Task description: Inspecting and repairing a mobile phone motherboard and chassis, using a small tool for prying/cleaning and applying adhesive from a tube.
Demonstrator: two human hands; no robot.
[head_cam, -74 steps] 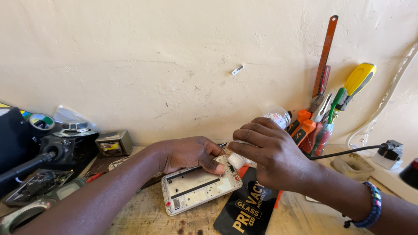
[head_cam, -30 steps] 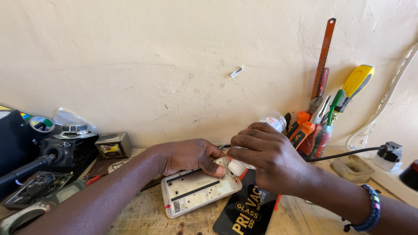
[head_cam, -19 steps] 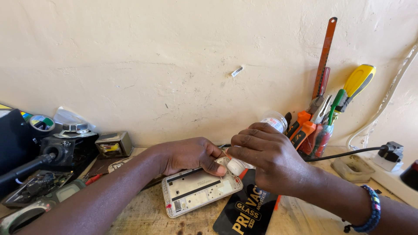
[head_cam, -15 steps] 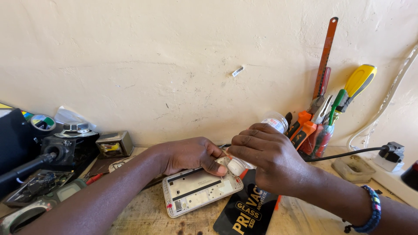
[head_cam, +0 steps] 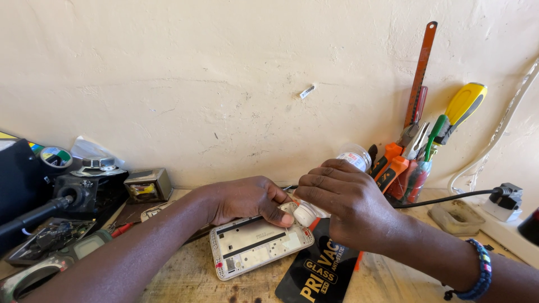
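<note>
Two hands [head_cam: 250,199] [head_cam: 342,202], one phone frame [head_cam: 259,247], one bottle [head_cam: 337,182]

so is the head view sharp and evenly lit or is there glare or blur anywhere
Head view: mostly sharp, in soft even light. The left hand and right hand are crisp over the white phone frame, casting only faint shadows. No strong glare. A dark blurred shape intrudes at the right edge.

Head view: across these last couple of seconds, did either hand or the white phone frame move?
No visible change. The left hand still pins the white phone frame to the bench, and the right hand still holds the small white bottle tipped, its tip at the frame's top edge. The tool holder stayed put.
</note>
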